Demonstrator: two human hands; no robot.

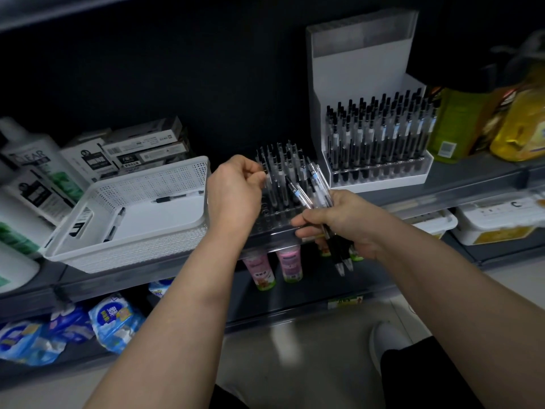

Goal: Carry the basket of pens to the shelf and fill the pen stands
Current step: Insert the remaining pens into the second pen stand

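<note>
Up at the clear pen stand (280, 184), both bare forearms reach forward from below, wrists bent slightly downward. The left hand (234, 191) is curled over the stand's left edge, its fingertips pinched together on the top of one pen standing in a hole there. The right hand (339, 224) sits just in front of the stand's right corner, palm turned inward, fingers wrapped tight around a bundle of pens (320, 199) whose clip ends fan up against the stand and whose tips poke out below the fist. Left of the stand, touching the left wrist, the white perforated basket (129, 214) rests on the shelf with three pens lying on its floor. Right of the stand, a white display stand (377, 160) is packed with upright pens.
</note>
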